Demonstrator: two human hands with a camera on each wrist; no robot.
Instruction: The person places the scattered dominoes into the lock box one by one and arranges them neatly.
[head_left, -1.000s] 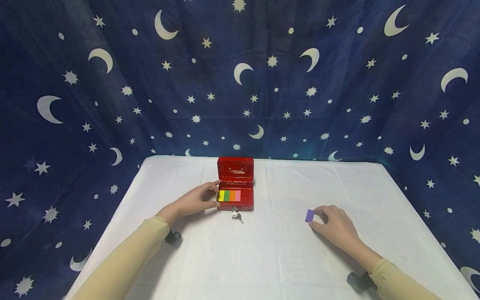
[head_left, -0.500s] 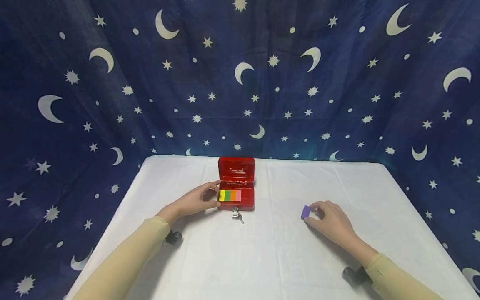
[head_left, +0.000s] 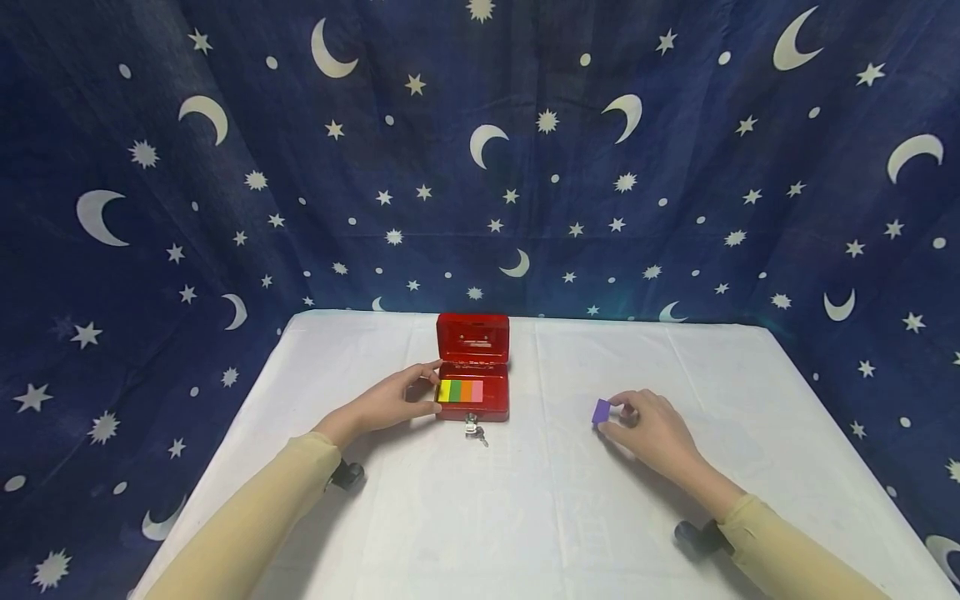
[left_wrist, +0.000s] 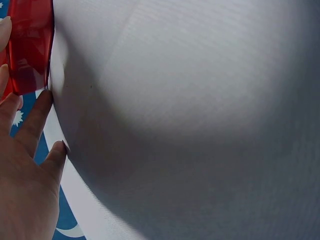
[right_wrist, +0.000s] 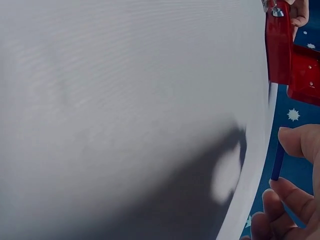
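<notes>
My right hand (head_left: 651,437) pinches a thin, flat purple tile (head_left: 602,412) between thumb and fingertips over the right half of the table. Seen edge-on in the right wrist view, the purple tile (right_wrist: 278,157) spans thumb and finger. A small red cash box (head_left: 495,406) stands near the table's middle with its lid (head_left: 472,339) raised. In its left part, yellow, green, orange and pink tiles (head_left: 455,391) lie side by side. My left hand (head_left: 386,398) holds the box's left end, thumb at the front corner and a finger near the hinge.
A lock with small keys (head_left: 476,431) hangs at the box's front. White cloth covers the table (head_left: 465,517). Behind it and at the sides hangs a dark blue curtain (head_left: 420,158) with moons and stars. A dark wrist device (head_left: 697,537) sits under the right sleeve.
My right hand has carried the purple tile leftward and slightly toward the back, nearer the box. The left hand and the cash box have stayed put.
</notes>
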